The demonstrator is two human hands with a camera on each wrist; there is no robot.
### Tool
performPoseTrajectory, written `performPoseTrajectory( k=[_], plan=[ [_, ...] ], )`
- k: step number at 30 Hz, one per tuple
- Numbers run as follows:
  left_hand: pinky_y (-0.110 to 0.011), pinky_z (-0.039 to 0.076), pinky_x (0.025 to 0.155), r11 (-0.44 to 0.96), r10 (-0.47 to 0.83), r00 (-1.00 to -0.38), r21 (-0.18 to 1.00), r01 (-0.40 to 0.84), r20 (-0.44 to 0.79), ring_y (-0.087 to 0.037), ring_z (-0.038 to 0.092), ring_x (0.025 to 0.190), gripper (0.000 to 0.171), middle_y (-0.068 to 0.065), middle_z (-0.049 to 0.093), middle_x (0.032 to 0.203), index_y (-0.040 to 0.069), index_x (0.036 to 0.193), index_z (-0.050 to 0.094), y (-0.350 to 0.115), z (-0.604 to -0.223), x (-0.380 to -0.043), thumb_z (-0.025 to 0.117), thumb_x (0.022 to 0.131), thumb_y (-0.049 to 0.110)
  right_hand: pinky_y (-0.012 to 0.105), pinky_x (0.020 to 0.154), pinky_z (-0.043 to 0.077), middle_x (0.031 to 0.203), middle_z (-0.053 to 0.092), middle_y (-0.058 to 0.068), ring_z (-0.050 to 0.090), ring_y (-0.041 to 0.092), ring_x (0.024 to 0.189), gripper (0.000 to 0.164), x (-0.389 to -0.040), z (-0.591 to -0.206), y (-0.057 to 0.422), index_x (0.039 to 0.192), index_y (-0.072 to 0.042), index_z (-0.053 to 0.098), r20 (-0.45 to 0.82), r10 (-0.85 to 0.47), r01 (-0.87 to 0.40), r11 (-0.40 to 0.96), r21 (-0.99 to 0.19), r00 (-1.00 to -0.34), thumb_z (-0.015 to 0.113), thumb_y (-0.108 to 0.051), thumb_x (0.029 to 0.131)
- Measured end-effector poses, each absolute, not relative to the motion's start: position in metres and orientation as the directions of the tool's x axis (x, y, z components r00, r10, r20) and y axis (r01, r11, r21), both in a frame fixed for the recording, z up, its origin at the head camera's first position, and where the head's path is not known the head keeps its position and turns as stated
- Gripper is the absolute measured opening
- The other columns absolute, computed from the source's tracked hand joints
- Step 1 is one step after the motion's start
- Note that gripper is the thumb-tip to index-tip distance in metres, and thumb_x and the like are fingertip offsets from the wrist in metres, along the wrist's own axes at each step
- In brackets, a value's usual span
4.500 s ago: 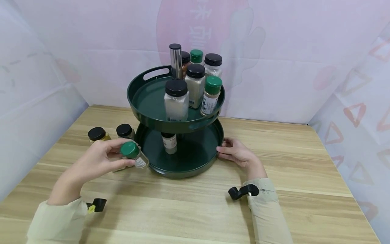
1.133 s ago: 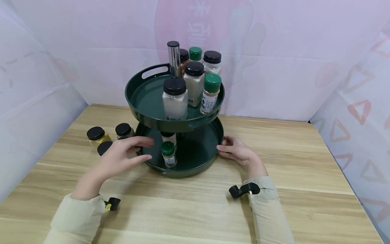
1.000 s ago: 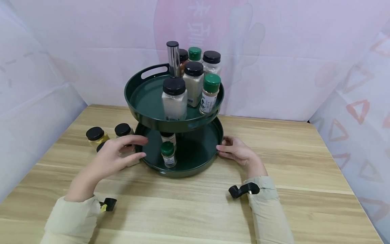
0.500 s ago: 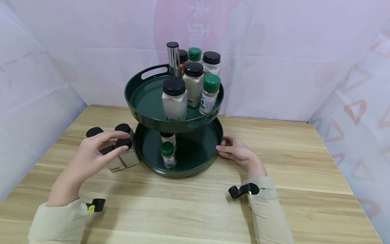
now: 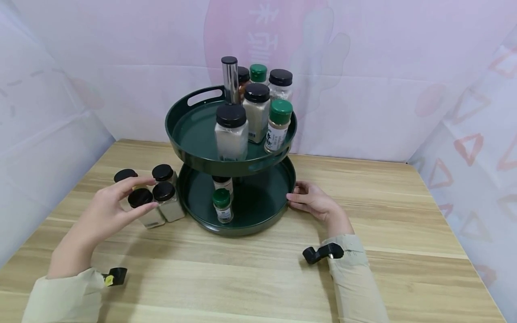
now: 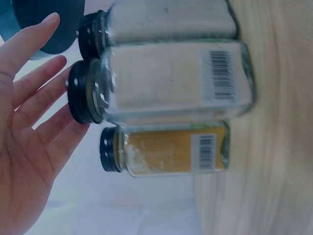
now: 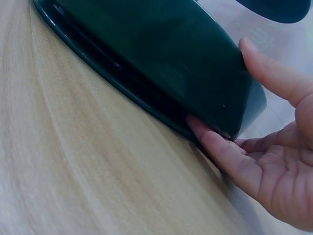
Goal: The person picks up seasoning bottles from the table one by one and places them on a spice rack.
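Note:
My left hand (image 5: 106,211) is at the black-lidded jars on the left of the table. Its thumb and fingers stand apart around the black lid of the nearest jar (image 6: 156,81), which holds pale powder. My right hand (image 5: 313,202) holds the side of the lower tray (image 5: 258,226) of a dark green two-tier rack. In the right wrist view, its thumb lies at the tray's upper rim and its fingertips (image 7: 215,142) are tucked at the bottom edge. A small green-capped spice bottle (image 5: 223,206) stands on that lower tray, in front of a black-lidded jar (image 5: 224,185).
A jar of yellow powder (image 6: 161,152) and other black-lidded jars (image 5: 171,204) stand close together left of the rack. The upper tray (image 5: 194,134) bears several jars and bottles beside a metal post (image 5: 230,83). Printed cloth walls (image 5: 363,112) enclose the wooden table (image 5: 242,278).
The green-capped bottle went from my left hand onto the lower tray. That hand then let go and moved left and back to the jars. My right hand stays on the tray.

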State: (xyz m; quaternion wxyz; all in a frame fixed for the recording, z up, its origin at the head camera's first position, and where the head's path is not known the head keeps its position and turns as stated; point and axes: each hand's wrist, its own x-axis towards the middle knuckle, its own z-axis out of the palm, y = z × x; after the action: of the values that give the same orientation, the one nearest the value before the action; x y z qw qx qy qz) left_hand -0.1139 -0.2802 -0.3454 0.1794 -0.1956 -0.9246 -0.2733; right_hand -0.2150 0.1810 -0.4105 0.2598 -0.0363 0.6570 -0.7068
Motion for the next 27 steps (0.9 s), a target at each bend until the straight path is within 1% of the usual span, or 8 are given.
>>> performPoseTrajectory(
  k=[7, 9, 14, 17, 19, 22, 24, 27],
  plan=[
    [0.008, 0.028, 0.094, 0.765, 0.236, -0.904, 0.506, 0.399, 0.356, 0.026, 0.034, 0.119, 0.063, -0.012, 0.062, 0.133, 0.012, 0.137, 0.057, -0.289, -0.354, -0.115, 0.084, 0.080, 0.022, 0.021, 0.087, 0.056, 0.108, 0.043, 0.004, 0.058, 0.009, 0.094, 0.065, -0.215, -0.411, 0.182, 0.151, 0.009, 0.017, -0.283, -0.424, 0.315, -0.005, -0.949, -0.860, 0.054, 0.004, 0.097],
    [-0.001, 0.037, 0.099, 0.775, 0.220, -0.921, 0.516, 0.366, 0.322, 0.023, 0.036, 0.122, 0.067, -0.010, 0.061, 0.136, 0.014, 0.139, 0.055, -0.291, -0.356, -0.115, 0.085, 0.080, 0.024, 0.021, 0.087, 0.056, 0.108, 0.043, 0.004, 0.058, 0.009, 0.094, 0.066, -0.215, -0.411, 0.182, 0.151, 0.009, 0.016, -0.282, -0.424, 0.314, -0.005, -0.950, -0.861, 0.054, 0.003, 0.097],
    [-0.050, 0.048, 0.096, 0.786, 0.220, -0.945, 0.530, 0.318, 0.240, -0.020, 0.050, 0.132, 0.077, -0.013, 0.054, 0.144, 0.015, 0.146, 0.046, -0.297, -0.359, -0.115, 0.084, 0.080, 0.028, 0.021, 0.087, 0.056, 0.109, 0.042, 0.004, 0.057, 0.009, 0.094, 0.067, -0.214, -0.410, 0.182, 0.151, 0.008, 0.015, -0.285, -0.420, 0.319, -0.010, -0.948, -0.861, 0.054, 0.004, 0.096],
    [-0.059, 0.045, 0.094, 0.782, 0.219, -0.955, 0.550, 0.294, 0.199, -0.044, 0.051, 0.127, 0.077, -0.019, 0.047, 0.149, 0.015, 0.147, 0.044, -0.300, -0.361, -0.116, 0.083, 0.082, 0.029, 0.021, 0.087, 0.056, 0.108, 0.042, 0.004, 0.057, 0.009, 0.093, 0.067, -0.215, -0.410, 0.182, 0.151, 0.009, 0.016, -0.286, -0.422, 0.321, -0.013, -0.947, -0.860, 0.054, 0.004, 0.096],
    [-0.059, 0.046, 0.094, 0.774, 0.223, -0.958, 0.565, 0.286, 0.180, -0.050, 0.050, 0.127, 0.076, -0.021, 0.044, 0.150, 0.015, 0.147, 0.045, -0.301, -0.363, -0.117, 0.083, 0.082, 0.029, 0.021, 0.087, 0.056, 0.107, 0.043, 0.004, 0.057, 0.009, 0.093, 0.067, -0.215, -0.410, 0.182, 0.151, 0.009, 0.016, -0.286, -0.423, 0.322, -0.014, -0.947, -0.860, 0.054, 0.005, 0.096],
    [-0.032, 0.056, 0.093, 0.754, 0.227, -0.961, 0.596, 0.275, 0.156, -0.054, 0.048, 0.128, 0.074, -0.021, 0.043, 0.151, 0.017, 0.145, 0.046, -0.302, -0.365, -0.118, 0.083, 0.082, 0.029, 0.021, 0.086, 0.056, 0.107, 0.043, 0.004, 0.057, 0.009, 0.093, 0.067, -0.215, -0.411, 0.182, 0.151, 0.009, 0.016, -0.286, -0.423, 0.322, -0.013, -0.947, -0.859, 0.053, 0.005, 0.097],
    [-0.011, 0.053, 0.087, 0.725, 0.243, -0.958, 0.627, 0.285, 0.154, -0.053, 0.048, 0.129, 0.074, -0.022, 0.042, 0.150, 0.014, 0.145, 0.045, -0.303, -0.367, -0.119, 0.083, 0.082, 0.025, 0.021, 0.086, 0.056, 0.108, 0.043, 0.004, 0.057, 0.009, 0.093, 0.066, -0.216, -0.411, 0.182, 0.151, 0.008, 0.016, -0.286, -0.424, 0.321, -0.011, -0.947, -0.859, 0.053, 0.004, 0.097],
    [0.000, 0.046, 0.081, 0.687, 0.252, -0.955, 0.666, 0.290, 0.156, -0.018, 0.056, 0.128, 0.074, -0.022, 0.041, 0.149, 0.012, 0.144, 0.044, -0.305, -0.370, -0.120, 0.083, 0.082, 0.020, 0.021, 0.087, 0.056, 0.108, 0.043, 0.004, 0.057, 0.009, 0.094, 0.067, -0.217, -0.412, 0.182, 0.151, 0.009, 0.015, -0.286, -0.426, 0.319, -0.008, -0.948, -0.859, 0.054, 0.004, 0.097]
  ],
)
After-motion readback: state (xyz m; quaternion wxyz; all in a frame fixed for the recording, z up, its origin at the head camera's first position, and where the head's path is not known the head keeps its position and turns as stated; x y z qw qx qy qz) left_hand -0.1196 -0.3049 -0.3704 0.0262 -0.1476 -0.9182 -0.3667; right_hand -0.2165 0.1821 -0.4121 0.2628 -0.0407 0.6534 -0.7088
